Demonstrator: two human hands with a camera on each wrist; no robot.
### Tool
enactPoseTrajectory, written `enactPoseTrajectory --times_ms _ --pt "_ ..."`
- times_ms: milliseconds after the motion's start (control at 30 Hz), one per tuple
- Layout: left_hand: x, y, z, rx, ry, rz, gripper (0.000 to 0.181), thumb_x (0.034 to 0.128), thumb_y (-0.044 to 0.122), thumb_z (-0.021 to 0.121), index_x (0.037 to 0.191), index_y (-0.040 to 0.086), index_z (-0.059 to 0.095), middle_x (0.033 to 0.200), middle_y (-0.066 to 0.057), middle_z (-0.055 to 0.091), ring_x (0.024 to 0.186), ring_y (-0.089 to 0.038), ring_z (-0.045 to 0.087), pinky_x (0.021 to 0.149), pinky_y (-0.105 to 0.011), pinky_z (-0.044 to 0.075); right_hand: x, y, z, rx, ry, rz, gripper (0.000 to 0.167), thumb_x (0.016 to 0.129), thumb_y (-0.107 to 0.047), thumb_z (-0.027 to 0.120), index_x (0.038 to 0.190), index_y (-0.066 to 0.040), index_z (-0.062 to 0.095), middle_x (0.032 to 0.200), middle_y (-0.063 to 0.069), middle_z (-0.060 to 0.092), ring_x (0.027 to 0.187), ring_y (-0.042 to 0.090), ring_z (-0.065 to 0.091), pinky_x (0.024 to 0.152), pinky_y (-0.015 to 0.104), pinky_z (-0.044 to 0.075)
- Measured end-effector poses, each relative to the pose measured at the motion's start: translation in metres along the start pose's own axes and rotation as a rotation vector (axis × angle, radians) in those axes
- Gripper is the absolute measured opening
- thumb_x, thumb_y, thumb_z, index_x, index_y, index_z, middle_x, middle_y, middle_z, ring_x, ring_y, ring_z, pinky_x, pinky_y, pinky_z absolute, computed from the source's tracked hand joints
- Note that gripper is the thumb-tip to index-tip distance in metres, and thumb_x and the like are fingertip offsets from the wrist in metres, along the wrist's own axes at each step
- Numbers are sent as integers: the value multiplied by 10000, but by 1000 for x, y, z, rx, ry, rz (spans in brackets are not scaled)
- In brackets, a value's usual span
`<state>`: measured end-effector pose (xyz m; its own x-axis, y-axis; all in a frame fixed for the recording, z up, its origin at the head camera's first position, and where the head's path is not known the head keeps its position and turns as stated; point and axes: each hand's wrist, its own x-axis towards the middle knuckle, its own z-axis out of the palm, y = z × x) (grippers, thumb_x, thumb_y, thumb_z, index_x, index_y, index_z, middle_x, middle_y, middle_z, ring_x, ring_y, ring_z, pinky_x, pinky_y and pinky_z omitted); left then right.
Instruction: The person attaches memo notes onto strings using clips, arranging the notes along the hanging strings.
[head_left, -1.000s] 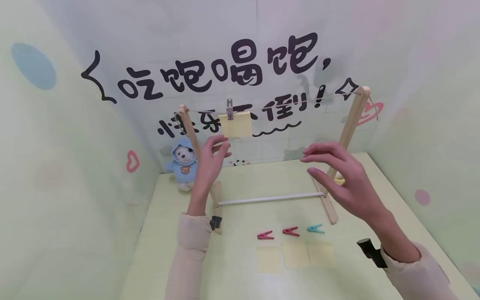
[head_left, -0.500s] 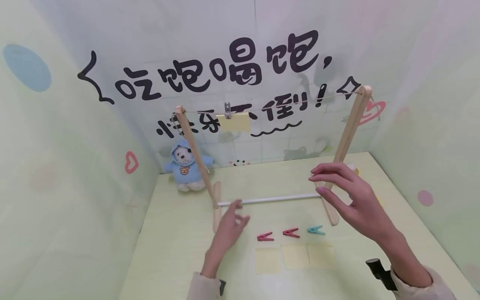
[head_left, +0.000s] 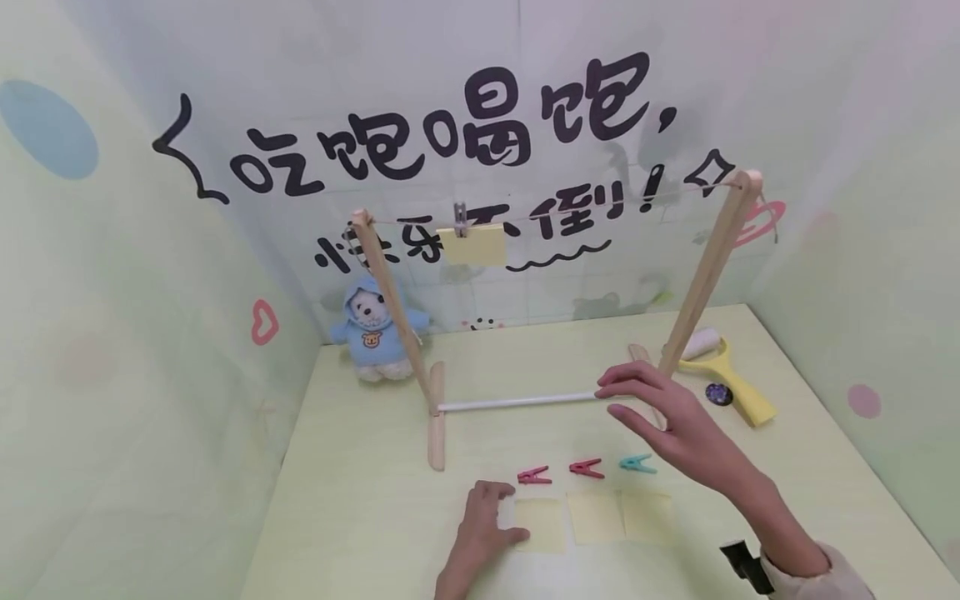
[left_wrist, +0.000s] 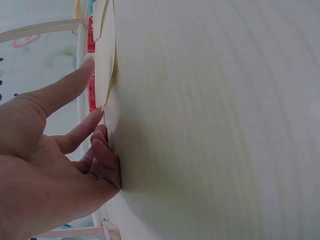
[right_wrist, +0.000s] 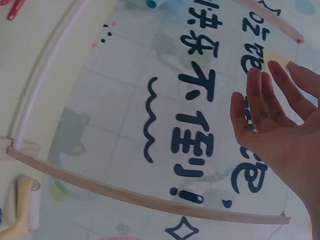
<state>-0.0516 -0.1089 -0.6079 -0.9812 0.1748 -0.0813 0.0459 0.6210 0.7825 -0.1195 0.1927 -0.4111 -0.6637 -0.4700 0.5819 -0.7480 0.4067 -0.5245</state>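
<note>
**Left hand (head_left: 482, 529) at the left note (head_left: 542, 527), right hand (head_left: 678, 429) empty**

Hands well apart. Left hand low, in front of the rack (head_left: 708, 271); thumb and forefinger spread with a gap between them, at the edge of the left note. Thumb tip over the paper's edge; contact: cannot tell. Right hand raised toward the rack's right side, palm inward, fingers slightly bent, thumb clear of them.

Left note lies in front of the rack, as do the other two notes (head_left: 596, 517), red clips (head_left: 587, 468) and teal clip (head_left: 637, 463). Hung note (head_left: 480, 247) under a metal clip (head_left: 461, 219), near the rack's left post.

Left wrist view alone: the remaining fingers bent against the table (left_wrist: 210, 150). Head view alone: whole roller (head_left: 731, 379), right of the rack. Right wrist view: fingertips plainly separate from thumb.
</note>
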Motion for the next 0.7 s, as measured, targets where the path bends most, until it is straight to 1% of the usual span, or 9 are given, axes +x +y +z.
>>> enactPoseTrajectory --times_ms 67,100,167,233,300,433,533,600,700 --pt "-1 -1 4 20 8 0 569 780 126 978 1253 79 664 1229 -55 526 1110 -275 520 860 -380 577 -4 6 10 -3 -36 6 438 885 126 813 1205 -170 768 1250 0 696 1158 113 655 1053 111 455" --pt "-1 -1 5 27 10 1 564 769 103 979 1238 85 666 1228 -54 512 1121 -280 505 861 -385 576 -6 9 14 3 -59 6 418 892 117 812 1197 -166 767 1237 -2 697 1134 122 663 1009 107 467" --pt "0 2 7 41 10 -15 541 758 63 977 1208 99 677 1234 -46 491 1127 -274 489 860 -377 575 -9 14 24 22 -110 18 366 921 89 800 1184 -164 764 1221 -14 697 1115 139 672 995 121 485" --pt "1 6 7 63 15 -22 514 752 34 976 1167 110 682 1227 -42 478 1115 -276 482 826 -356 566 -12 20 37 34 -157 18 318 945 59 793 1171 -161 764 1207 -20 697 1104 156 680 981 168 520" --pt "1 9 6 94 28 -31 487 744 24 980 1121 121 687 1217 -34 475 1102 -275 484 802 -339 558 -15 27 53 37 -197 13 268 962 38 787 1156 -146 764 1190 -7 698 1091 182 688 958 245 563" --pt "3 13 5 141 49 -34 441 735 39 991 1043 128 688 1215 -24 484 1088 -269 485 804 -332 558 -27 45 93 -71 -239 9 201 944 14 822 1088 -107 752 1129 35 696 1027 248 691 863 397 600" --pt "3 14 5 144 47 -38 410 741 45 989 1013 119 691 1221 -27 486 1097 -273 482 830 -338 560 -41 57 123 -187 -270 59 209 910 -38 876 1063 -90 744 1123 55 687 1048 305 663 832 464 570" --pt "3 14 4 141 44 -44 395 744 39 985 1000 111 692 1220 -32 485 1099 -277 480 838 -347 561 -50 61 140 -251 -292 97 241 891 -89 904 1077 -80 751 1146 77 686 1100 350 644 847 515 559" --pt "1 12 5 146 39 -51 382 747 35 980 988 107 691 1218 -39 492 1099 -280 488 838 -353 563 -61 64 160 -308 -306 135 321 856 -130 941 1105 -64 750 1195 123 671 1201 419 611 920 606 551"
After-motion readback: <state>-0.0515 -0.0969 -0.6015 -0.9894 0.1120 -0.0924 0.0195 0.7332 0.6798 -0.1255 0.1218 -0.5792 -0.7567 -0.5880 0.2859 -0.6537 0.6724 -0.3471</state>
